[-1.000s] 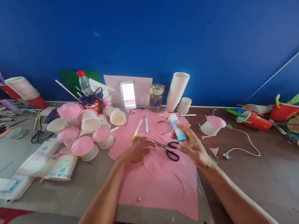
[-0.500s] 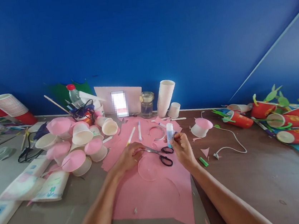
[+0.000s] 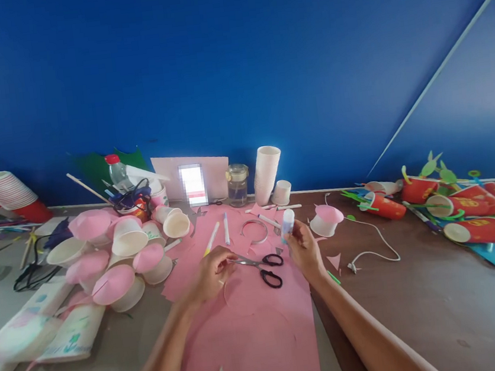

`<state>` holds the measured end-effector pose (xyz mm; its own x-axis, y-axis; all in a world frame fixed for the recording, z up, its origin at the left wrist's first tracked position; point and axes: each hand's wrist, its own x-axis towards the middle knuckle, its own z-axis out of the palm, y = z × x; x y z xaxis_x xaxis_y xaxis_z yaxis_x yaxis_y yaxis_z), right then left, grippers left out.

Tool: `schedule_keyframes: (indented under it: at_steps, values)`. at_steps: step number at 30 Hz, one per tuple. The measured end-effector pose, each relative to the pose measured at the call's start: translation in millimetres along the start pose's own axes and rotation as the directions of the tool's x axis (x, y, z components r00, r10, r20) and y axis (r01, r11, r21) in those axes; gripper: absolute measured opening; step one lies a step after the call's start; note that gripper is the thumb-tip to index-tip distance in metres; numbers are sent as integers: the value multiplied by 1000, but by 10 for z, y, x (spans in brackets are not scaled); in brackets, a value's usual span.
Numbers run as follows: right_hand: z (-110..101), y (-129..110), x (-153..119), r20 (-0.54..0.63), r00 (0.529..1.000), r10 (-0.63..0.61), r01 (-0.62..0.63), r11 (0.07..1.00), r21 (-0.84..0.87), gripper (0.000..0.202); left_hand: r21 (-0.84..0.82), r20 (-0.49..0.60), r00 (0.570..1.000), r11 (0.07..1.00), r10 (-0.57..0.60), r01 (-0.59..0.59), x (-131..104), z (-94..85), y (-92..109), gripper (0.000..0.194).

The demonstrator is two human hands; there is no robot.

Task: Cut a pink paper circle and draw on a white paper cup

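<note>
Blue wall [image 3: 216,64] takes up the whole back; table [image 3: 414,315] below it, near side cut off at the bottom edge. Big pink sheet [image 3: 249,358] on the table, mid-frame, partly covered by the L arm & hand. L forearm [image 3: 163,350] & R forearm [image 3: 371,332] come in from the bottom, elbows out of frame, angled inward to about the same height. Group of red cups [image 3: 480,230] at far R, cut off by the frame edge; cups w/ pink tops [image 3: 115,281] bunched at L, overlapping, so hard to count. L hand [image 3: 213,273]: back up, fingers bent in over the sheet, fingertips at the scissor blades; can't tell if it's gripping or just touching. R hand [image 3: 305,250]: turned side-on, wrist raised a bit, thumb & fingers closed round the lower end of the glue stick. Phone screen [image 3: 194,184] at back is pixelated, unreadable. Scissors [image 3: 257,263] between the hands, black handles toward the R, blade tips hidden by L fingers. Glue stick [image 3: 288,222] near-upright, top leaning slightly R, label blurry, lower end hidden in R hand. Pink scrap [image 3: 335,262] on table, R of that hand.
</note>
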<state>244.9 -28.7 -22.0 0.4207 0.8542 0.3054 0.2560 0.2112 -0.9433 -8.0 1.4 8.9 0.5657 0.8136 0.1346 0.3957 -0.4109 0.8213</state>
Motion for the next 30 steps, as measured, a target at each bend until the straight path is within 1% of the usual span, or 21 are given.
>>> schedule_keyframes:
  at_steps: [1, 2, 3, 5, 6, 8, 9, 10, 11, 13, 16, 18, 20, 22, 24, 26, 28, 30]
  values:
    - [33, -61, -44, 104, 994, 14, -20, 998, 60, 39, -52, -17, 1000, 999, 9, -10, 3, 19, 17, 24]
    - [75, -134, -99, 208, 978, 27, -50, 993, 103, 38, -119, -23, 1000, 993, -13, 10, 4, 42, 39, 26]
    - [124, -211, -164, 294, 955, 33, -78, 987, 140, 37, -203, -32, 999, 978, -43, 36, 3, 70, 65, 30]
    - [228, -356, -300, 433, 900, 40, -136, 972, 192, 38, -384, -41, 996, 921, -83, 61, -2, 136, 122, 39]
    - [278, -411, -363, 465, 884, 50, -173, 958, 227, 40, -449, -19, 997, 892, -77, 60, -4, 173, 151, 41]
    - [362, -471, -464, 522, 851, 64, -251, 921, 297, 45, -569, 50, 997, 819, -53, 72, -3, 247, 198, 39]
    - [392, -474, -500, 531, 844, 72, -276, 908, 316, 46, -623, 54, 996, 778, -65, 84, 0, 279, 210, 37]
    - [413, -462, -527, 534, 842, 76, -287, 901, 324, 45, -661, 32, 994, 744, -103, 98, 4, 305, 213, 33]
    - [426, -439, -546, 524, 848, 78, -281, 905, 319, 44, -685, 24, 992, 721, -126, 108, 10, 324, 205, 30]
    - [432, -376, -568, 491, 868, 80, -240, 932, 273, 45, -715, -24, 985, 691, -172, 104, 23, 337, 164, 26]
    - [426, -297, -587, 433, 897, 92, -183, 968, 174, 48, -771, -97, 973, 634, -209, 59, 38, 317, 82, 25]
    - [431, -278, -599, 411, 905, 115, -181, 975, 127, 40, -807, -113, 973, 589, -204, 30, 43, 300, 47, 25]
    - [443, -286, -607, 408, 902, 141, -198, 975, 100, 29, -822, -108, 975, 569, -193, 21, 43, 291, 37, 25]
    - [453, -315, -605, 423, 889, 175, -244, 963, 114, 22, -826, -95, 977, 562, -191, 30, 40, 290, 44, 25]
    - [452, -363, -597, 446, 871, 204, -309, 935, 176, 21, -832, -85, 977, 554, -194, 38, 36, 290, 58, 25]
    - [441, -419, -591, 490, 843, 222, -374, 896, 239, 21, -837, -84, 978, 546, -192, 35, 32, 286, 71, 25]
    - [429, -463, -594, 549, 798, 249, -463, 836, 293, 22, -840, -83, 979, 542, -186, 32, 26, 278, 81, 24]
    - [425, -473, -601, 624, 725, 292, -596, 721, 354, 25, -844, -78, 981, 535, -180, 32, 18, 271, 88, 24]
